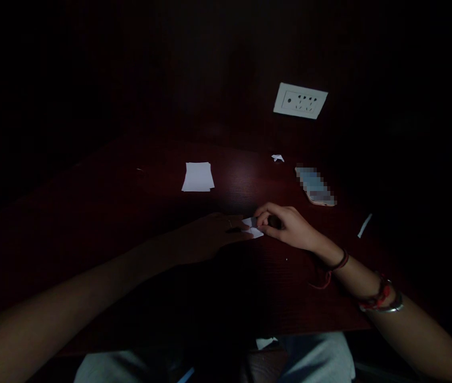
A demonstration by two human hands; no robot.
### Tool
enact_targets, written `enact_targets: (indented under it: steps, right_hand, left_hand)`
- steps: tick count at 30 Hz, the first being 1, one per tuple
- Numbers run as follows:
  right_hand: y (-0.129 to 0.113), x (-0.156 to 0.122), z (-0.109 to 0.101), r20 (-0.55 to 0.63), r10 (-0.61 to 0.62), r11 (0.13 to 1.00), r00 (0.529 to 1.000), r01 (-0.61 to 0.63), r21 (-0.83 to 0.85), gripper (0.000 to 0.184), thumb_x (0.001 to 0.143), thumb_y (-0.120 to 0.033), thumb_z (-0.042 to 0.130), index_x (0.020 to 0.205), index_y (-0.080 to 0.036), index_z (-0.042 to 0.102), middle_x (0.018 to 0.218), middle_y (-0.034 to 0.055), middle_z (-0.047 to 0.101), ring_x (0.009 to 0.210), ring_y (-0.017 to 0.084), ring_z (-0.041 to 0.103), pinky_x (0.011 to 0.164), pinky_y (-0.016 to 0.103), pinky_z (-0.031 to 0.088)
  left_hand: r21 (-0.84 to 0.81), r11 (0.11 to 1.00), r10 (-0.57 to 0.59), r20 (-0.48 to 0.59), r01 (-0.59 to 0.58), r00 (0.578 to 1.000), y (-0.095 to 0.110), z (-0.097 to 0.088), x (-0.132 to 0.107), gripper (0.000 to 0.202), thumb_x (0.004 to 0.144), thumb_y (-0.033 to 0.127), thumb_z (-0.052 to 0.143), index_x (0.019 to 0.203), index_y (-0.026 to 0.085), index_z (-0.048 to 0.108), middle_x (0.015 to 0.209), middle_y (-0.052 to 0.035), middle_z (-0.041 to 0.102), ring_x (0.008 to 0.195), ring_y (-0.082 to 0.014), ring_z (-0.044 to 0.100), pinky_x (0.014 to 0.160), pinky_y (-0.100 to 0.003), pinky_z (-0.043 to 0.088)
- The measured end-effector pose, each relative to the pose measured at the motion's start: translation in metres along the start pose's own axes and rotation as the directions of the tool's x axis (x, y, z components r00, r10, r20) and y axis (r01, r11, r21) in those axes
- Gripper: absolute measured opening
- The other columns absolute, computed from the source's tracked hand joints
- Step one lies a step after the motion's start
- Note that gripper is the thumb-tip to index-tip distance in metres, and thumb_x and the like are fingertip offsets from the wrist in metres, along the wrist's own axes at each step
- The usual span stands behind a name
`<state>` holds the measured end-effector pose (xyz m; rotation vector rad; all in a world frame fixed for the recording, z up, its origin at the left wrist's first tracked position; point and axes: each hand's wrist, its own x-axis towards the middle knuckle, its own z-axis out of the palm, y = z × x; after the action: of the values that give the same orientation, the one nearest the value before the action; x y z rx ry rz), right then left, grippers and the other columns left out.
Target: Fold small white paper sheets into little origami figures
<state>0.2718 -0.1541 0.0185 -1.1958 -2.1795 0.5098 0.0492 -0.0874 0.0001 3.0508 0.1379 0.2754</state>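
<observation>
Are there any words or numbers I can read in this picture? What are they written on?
No words or numbers can be read here.
The phone: its screen is blurred, nothing readable.
The wall socket: only holes show; any marking is too small to tell.
The stack of paper and the small folded paper: plain white, no writing visible.

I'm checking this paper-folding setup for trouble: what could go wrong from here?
The light is dim, so a crease in the small paper, pinched by the right hand and steadied by the left hand, may go crooked. The right forearm could brush the paper strip off the table.
</observation>
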Motion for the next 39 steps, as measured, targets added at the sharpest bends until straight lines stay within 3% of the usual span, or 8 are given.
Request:
enact_targets:
  steps: [6, 12, 16, 21, 28, 39]
  right_hand:
    - [-0.002, 0.0, -0.004, 0.054, -0.092, 0.979, 0.994, 0.1, -0.175, 0.02, 0.072, -0.004, 0.045, 0.087, -0.016, 0.051, 0.084, 0.0017, 0.056, 0.072, 0.009, 0.051, 0.067, 0.022, 0.04]
    - [-0.003, 0.002, -0.001, 0.015, -0.063, 0.985, 0.998, 0.065, -0.162, 0.029, 0.076, -0.012, 0.046, 0.105, -0.014, 0.046, 0.079, 0.0003, 0.057, 0.07, 0.009, 0.051, 0.067, 0.021, 0.041]
    - [-0.003, 0.001, -0.001, 0.004, -0.09, 0.981, 0.996, 0.089, -0.17, 0.031, 0.077, -0.011, 0.046, 0.108, -0.014, 0.046, 0.079, 0.0001, 0.057, 0.07, 0.008, 0.051, 0.068, 0.021, 0.041]
    - [-0.002, -0.001, -0.003, 0.079, -0.146, 0.97, 0.986, 0.158, -0.184, 0.024, 0.078, -0.011, 0.045, 0.102, -0.014, 0.05, 0.084, 0.003, 0.058, 0.071, 0.01, 0.052, 0.067, 0.023, 0.042]
    - [0.0, -0.004, -0.004, 0.174, -0.128, 0.949, 0.976, 0.171, -0.263, 0.026, 0.081, -0.013, 0.042, 0.105, -0.014, 0.049, 0.086, 0.0051, 0.058, 0.076, 0.013, 0.055, 0.07, 0.026, 0.043]
    - [-0.004, -0.003, -0.007, 0.222, -0.116, 0.884, 0.968, 0.203, -0.421, 0.021, 0.084, -0.015, 0.039, 0.101, -0.014, 0.051, 0.086, 0.0074, 0.059, 0.076, 0.014, 0.055, 0.068, 0.027, 0.042]
  left_hand:
    - [0.011, 1.0, 0.001, 0.036, -0.001, 0.999, 0.005, -0.006, 0.003, 0.055, 0.079, 0.004, 0.038, 0.13, 0.024, 0.029, 0.132, -0.0052, 0.035, 0.121, -0.0215, 0.029, 0.097, -0.038, 0.026]
    - [-0.01, 1.0, -0.022, 0.023, 0.022, 0.999, 0.007, -0.009, 0.004, 0.052, 0.081, 0.005, 0.037, 0.128, 0.026, 0.032, 0.134, -0.0029, 0.033, 0.118, -0.0211, 0.033, 0.096, -0.036, 0.028]
    - [-0.018, 1.0, -0.012, 0.006, 0.012, 1.0, 0.005, -0.007, 0.003, 0.053, 0.081, 0.005, 0.037, 0.128, 0.028, 0.032, 0.134, -0.0018, 0.032, 0.115, -0.0217, 0.036, 0.094, -0.036, 0.03]
    - [-0.034, 0.999, 0.004, 0.025, -0.003, 1.0, 0.004, -0.008, 0.003, 0.052, 0.081, 0.006, 0.038, 0.128, 0.027, 0.032, 0.132, -0.0021, 0.035, 0.114, -0.0212, 0.037, 0.095, -0.035, 0.03]
    - [-0.056, 0.998, 0.031, 0.02, -0.03, 0.999, 0.005, -0.011, 0.003, 0.06, 0.076, -0.002, 0.035, 0.129, 0.026, 0.031, 0.135, -0.0019, 0.03, 0.121, -0.0189, 0.03, 0.097, -0.034, 0.027]
    - [-0.043, 0.999, 0.01, 0.075, -0.007, 0.997, 0.004, -0.009, 0.005, 0.057, 0.081, 0.003, 0.035, 0.131, 0.028, 0.024, 0.135, 0.0008, 0.032, 0.124, -0.0191, 0.024, 0.1, -0.036, 0.02]
